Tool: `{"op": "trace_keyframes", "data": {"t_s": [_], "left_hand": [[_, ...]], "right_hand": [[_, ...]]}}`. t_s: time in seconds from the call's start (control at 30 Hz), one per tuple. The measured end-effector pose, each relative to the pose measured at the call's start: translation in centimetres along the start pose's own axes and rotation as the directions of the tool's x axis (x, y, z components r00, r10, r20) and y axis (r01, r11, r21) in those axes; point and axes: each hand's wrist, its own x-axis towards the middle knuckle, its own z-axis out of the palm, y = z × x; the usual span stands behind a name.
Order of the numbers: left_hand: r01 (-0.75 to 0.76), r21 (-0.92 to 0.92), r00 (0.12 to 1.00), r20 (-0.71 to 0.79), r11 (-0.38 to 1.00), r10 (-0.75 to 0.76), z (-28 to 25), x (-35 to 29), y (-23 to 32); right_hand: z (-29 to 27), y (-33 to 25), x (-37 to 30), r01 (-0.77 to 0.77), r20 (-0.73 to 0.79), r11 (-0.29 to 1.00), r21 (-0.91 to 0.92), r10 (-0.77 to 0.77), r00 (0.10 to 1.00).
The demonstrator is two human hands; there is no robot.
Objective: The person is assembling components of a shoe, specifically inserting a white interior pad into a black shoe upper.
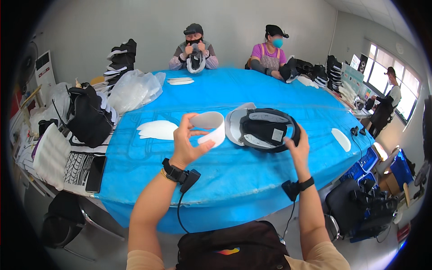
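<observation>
My left hand (184, 141) pinches a white insole (218, 133), bent into a curve between thumb and fingers. In my right hand (299, 152) is a black shoe (270, 128) with a pale grey part at its left end, held by its right end with the opening toward me. The insole's curve is close to the shoe's left end; whether they touch I cannot tell. Both are over the blue-covered table (216, 175). Left of my left hand lies a small stack of white insoles (157, 129). A single white insole (341, 139) lies right of my right hand.
Clear plastic bags (137, 90), a black bag (90, 117) and a dark phone (96, 173) are at the left. Stacked shoes (120, 60) stand behind them. Across the table, one person (193, 49) holds a shoe; another (270, 51) sits near more shoes. Chairs flank the near side.
</observation>
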Motion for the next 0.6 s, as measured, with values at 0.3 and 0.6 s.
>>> {"op": "trace_keyframes", "data": {"t_s": [0.3,0.6], "left_hand": [[-0.164,-0.274,0.808,-0.589,0.948,-0.030,-9.1,2.5,0.5],[-0.038,0.093,0.814,-0.575,0.995,0.085,-6.4,2.1,2.5]], "right_hand": [[6.4,-4.9,5.4,-0.677,0.716,0.619,0.399,0.252,0.652],[16.7,-4.8,3.6,-0.674,0.704,0.600,0.431,0.243,0.667]]}}
